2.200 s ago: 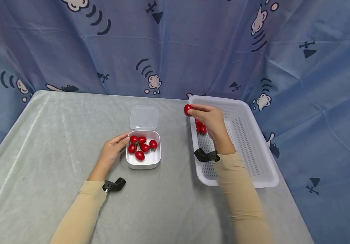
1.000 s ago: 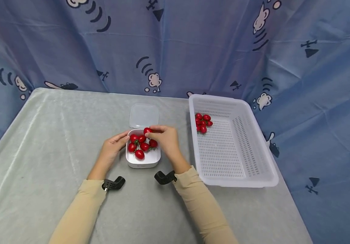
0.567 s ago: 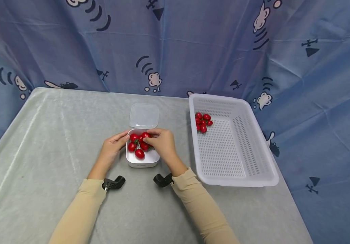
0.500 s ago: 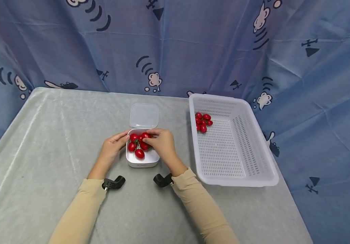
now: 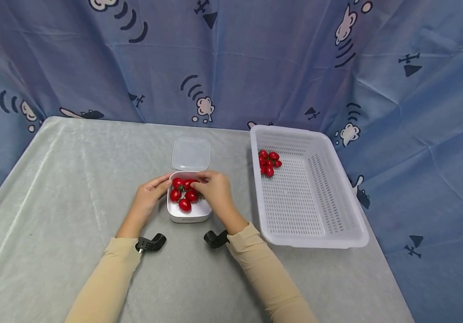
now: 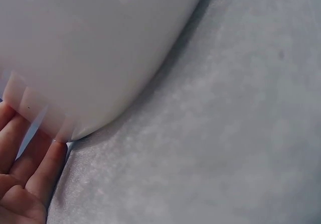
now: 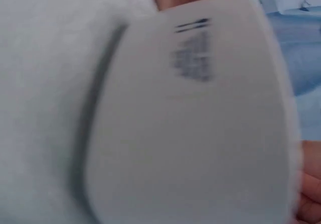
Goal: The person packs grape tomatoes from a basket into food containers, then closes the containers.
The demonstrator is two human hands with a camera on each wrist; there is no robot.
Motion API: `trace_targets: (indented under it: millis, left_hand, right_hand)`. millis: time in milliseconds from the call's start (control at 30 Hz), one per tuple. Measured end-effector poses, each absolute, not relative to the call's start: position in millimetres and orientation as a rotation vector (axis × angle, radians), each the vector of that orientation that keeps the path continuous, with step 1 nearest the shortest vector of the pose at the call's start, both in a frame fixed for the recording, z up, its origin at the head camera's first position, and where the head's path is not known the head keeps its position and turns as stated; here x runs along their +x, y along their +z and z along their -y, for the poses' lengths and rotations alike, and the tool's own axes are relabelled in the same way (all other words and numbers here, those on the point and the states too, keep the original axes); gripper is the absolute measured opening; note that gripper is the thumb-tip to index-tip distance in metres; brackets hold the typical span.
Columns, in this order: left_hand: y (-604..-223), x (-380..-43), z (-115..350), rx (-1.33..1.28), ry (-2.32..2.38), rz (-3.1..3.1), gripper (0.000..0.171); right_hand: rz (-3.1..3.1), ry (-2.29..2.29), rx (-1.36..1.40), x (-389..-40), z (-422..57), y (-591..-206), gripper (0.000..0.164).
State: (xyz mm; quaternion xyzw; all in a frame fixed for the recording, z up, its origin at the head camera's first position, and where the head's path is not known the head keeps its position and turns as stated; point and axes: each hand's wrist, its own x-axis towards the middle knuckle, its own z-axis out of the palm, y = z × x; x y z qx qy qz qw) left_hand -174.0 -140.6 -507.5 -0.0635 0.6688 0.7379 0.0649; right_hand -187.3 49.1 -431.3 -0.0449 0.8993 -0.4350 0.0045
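Note:
A small white box (image 5: 191, 220) stands on the cloth-covered table, with several red cherry tomatoes (image 5: 184, 205) inside. My left hand (image 5: 146, 197) holds its left side, thumb at the rim. In the left wrist view the fingertips of that hand (image 6: 30, 169) lie against the outer wall. Reaching over the box's right rim, my right hand (image 5: 218, 193) pinches a cherry tomato (image 5: 193, 182) low in the far right corner; thumb and fingers partly hide it. The right wrist view is filled by the box's printed wall (image 7: 190, 128).
Just behind the box lies a clear square lid (image 5: 191, 153). To the right stands a large white perforated basket (image 5: 257, 202), with a cluster of cherry tomatoes (image 5: 269, 171) in its far left corner. A patterned blue curtain (image 5: 231, 67) hangs behind the table.
My right hand has carried a cherry tomato left from the basket to the box and lowered it among the others. My left hand has stayed at the box.

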Motion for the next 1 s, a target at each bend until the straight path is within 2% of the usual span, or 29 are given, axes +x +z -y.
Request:
trace_targets:
  millis: [267, 500, 700, 1000]
  left_hand:
    - [-506.5, -174.1, 141.1, -0.189, 2.241, -2.015, 0.052]
    - [-506.6, -174.2, 141.3, -0.199, 2.234, -2.022, 0.051]
    - [-506.9, -173.6, 140.6, -0.201, 2.231, -2.021, 0.052]
    - [-507.9, -173.6, 139.2, -0.201, 2.222, -2.031, 0.050]
  right_hand:
    - [-2.684, -1.745, -0.121, -180.4, -69.6, -372.1, 0.025]
    - [-2.684, -1.814, -0.032, -191.3, -107.3, -331.2, 0.029]
    - [-2.766, -1.705, 0.060, -205.9, -145.9, -329.2, 0.031]
    - [-2.722, -1.731, 0.188, -233.1, -195.5, -358.2, 0.035]
